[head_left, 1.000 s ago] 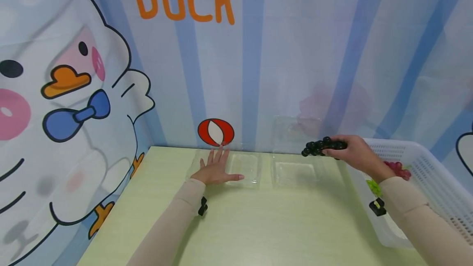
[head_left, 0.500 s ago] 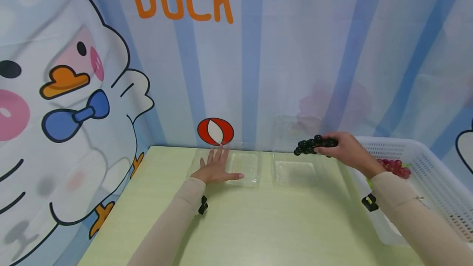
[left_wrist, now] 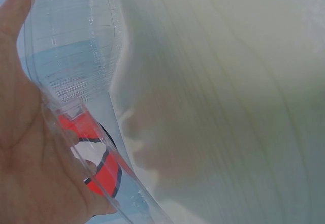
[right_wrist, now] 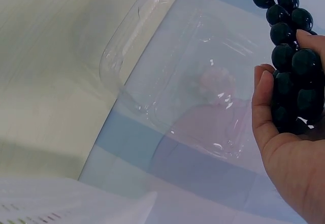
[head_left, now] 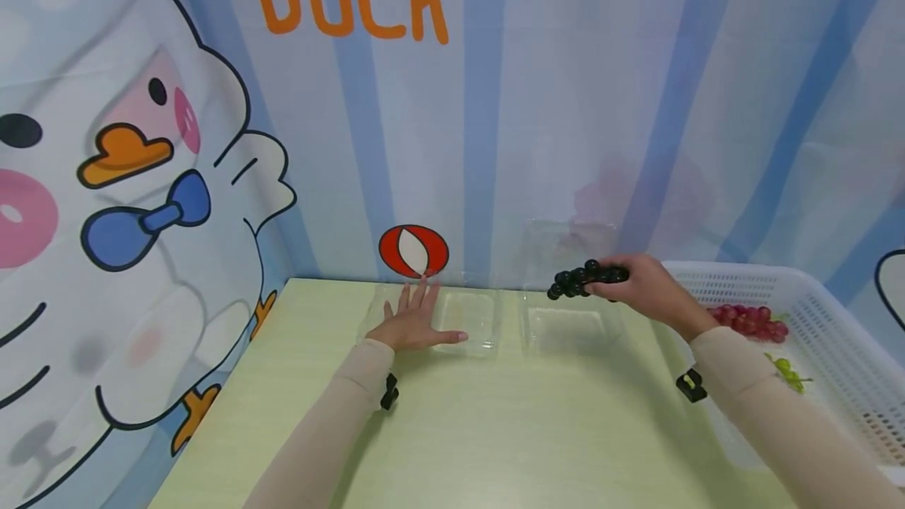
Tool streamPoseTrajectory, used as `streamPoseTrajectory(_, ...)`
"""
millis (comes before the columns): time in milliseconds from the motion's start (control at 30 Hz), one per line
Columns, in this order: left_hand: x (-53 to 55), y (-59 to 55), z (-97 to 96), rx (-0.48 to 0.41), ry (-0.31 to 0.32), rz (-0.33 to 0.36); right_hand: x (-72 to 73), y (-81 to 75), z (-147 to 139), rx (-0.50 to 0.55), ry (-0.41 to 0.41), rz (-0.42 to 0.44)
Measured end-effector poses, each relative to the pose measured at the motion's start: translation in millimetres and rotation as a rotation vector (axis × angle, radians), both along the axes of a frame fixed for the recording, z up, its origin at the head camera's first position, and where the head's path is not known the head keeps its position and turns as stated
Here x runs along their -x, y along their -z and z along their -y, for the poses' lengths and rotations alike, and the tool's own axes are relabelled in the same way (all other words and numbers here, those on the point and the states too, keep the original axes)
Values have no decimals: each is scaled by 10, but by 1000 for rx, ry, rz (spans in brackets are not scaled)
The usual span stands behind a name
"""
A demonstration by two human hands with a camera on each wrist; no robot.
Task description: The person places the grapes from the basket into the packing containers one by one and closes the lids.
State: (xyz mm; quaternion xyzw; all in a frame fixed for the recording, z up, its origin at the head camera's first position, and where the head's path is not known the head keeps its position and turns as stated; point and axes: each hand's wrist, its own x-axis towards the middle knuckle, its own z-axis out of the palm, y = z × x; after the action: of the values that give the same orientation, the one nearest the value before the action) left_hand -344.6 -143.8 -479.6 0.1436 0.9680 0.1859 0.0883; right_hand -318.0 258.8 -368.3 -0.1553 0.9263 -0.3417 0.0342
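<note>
A bunch of black grapes (head_left: 574,281) is gripped in my right hand (head_left: 650,289), above a clear plastic box (head_left: 566,328) whose lid (head_left: 569,246) stands raised at the back. In the right wrist view the thumb and fingers curl round the dark grapes (right_wrist: 292,66). My left hand (head_left: 413,327) lies with straight, spread fingers against another clear plastic box (head_left: 470,320) to the left. The left wrist view shows its palm (left_wrist: 35,153) along the clear plastic; how firmly it presses is hard to tell.
At the right stands a white perforated basket (head_left: 834,313) with red grapes (head_left: 752,322) and green grapes (head_left: 788,371), partly hidden by the right sleeve. A printed duck curtain (head_left: 566,85) rises behind the pale table (head_left: 495,430).
My right hand has carried the black grapes left, away from the basket and over the right-hand box. More of the green grapes now shows. My left hand has stayed in place.
</note>
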Motion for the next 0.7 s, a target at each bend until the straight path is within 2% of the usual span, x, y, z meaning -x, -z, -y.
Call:
streamPoseTrajectory(300, 24, -3, -11, -18, -3, 13, 60, 25, 137, -19, -43, -82)
streamPoseTrajectory(700, 24, 26, -5, -19, -4, 26, 125, 126, 342, 28, -83, -50)
